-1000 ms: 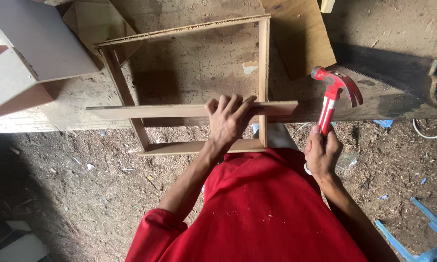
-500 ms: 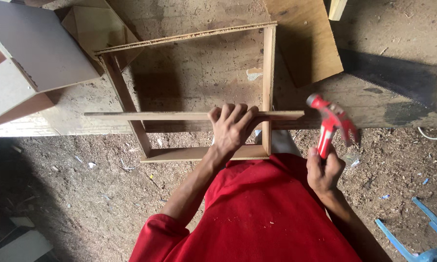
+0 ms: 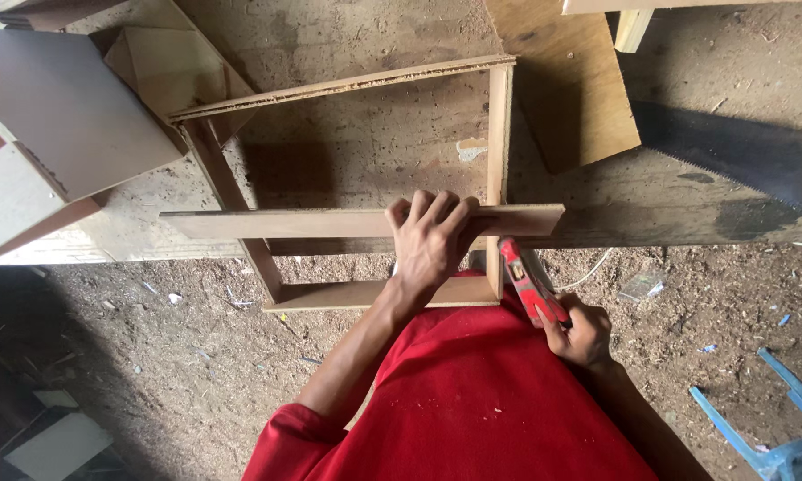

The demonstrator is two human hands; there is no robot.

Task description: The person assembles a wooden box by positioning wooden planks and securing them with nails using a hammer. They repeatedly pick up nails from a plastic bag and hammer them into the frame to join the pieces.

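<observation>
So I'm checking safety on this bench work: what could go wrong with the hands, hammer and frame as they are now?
The left hand presses the loose slat right beside where the red hammer in the right hand meets the wooden frame, so a stray blow could catch the fingers. The frame overhangs the workbench edge and might tip or shift under a strike. The handsaw lies teeth exposed nearby.

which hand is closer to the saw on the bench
Right. The right hand grips the red hammer below and left of the saw, apart from it. The left hand presses on the wooden strip farther left still.
</observation>
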